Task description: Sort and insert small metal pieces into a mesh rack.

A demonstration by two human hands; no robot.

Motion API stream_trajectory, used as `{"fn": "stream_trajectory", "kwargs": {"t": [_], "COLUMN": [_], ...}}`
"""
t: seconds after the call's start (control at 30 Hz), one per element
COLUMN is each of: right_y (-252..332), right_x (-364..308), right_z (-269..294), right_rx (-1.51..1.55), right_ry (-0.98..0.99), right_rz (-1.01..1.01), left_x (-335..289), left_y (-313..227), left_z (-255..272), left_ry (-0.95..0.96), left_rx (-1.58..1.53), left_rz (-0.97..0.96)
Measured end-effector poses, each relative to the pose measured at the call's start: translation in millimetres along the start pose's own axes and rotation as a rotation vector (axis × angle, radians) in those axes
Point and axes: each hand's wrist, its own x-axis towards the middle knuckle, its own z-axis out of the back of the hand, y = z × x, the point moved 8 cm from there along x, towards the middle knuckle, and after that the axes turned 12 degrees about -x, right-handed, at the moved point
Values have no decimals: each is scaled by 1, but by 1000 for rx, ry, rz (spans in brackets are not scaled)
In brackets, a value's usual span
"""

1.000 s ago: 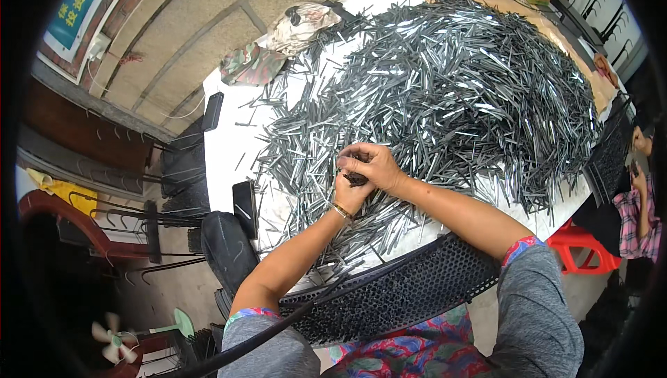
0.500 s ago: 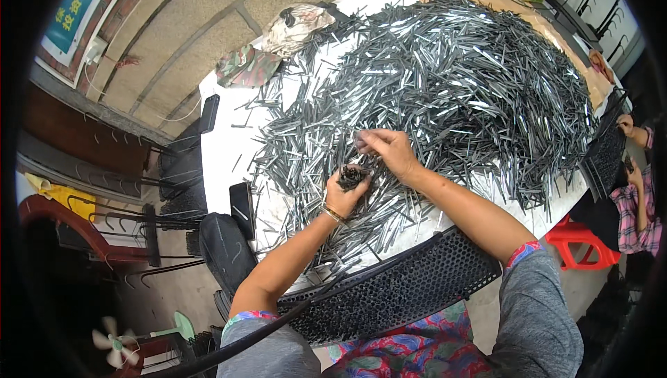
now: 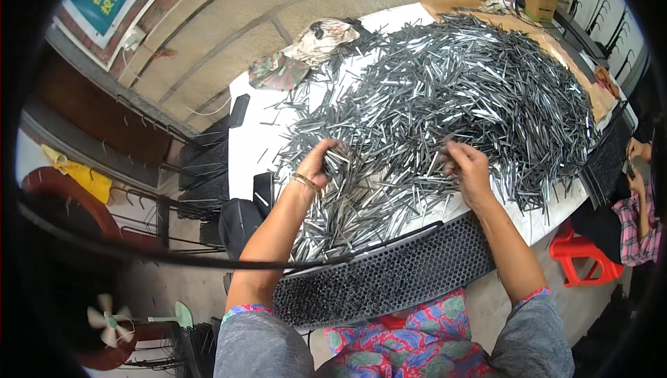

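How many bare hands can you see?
4: the person's left hand and right hand, at thin, shiny dark strips; a co-worker's upper hand and lower hand, far right. Others may be hidden.

beyond the obstructing perforated panel [image 3: 410, 263], air above the strips [image 3: 445, 100] is open.

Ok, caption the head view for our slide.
Left hand and right hand, apart, over dark strips on a white table.
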Motion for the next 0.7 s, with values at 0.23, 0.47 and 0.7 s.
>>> {"fn": "stream_trajectory", "kwargs": {"t": [0.23, 0.47, 0.7], "right_y": [-6, -75, -104], "right_x": [-87, -152, -156], "right_z": [100, 181, 124], "right_rx": [126, -340, -293], "right_ry": [-199, -352, -136], "right_rz": [36, -32, -1], "left_x": [-68, -196, -281], "left_y": [-67, -69, -18], "left_z": [60, 71, 47], "left_ry": [20, -130, -144], "left_rx": [-170, -437, -478], "left_rz": [-283, -393, -535]}}
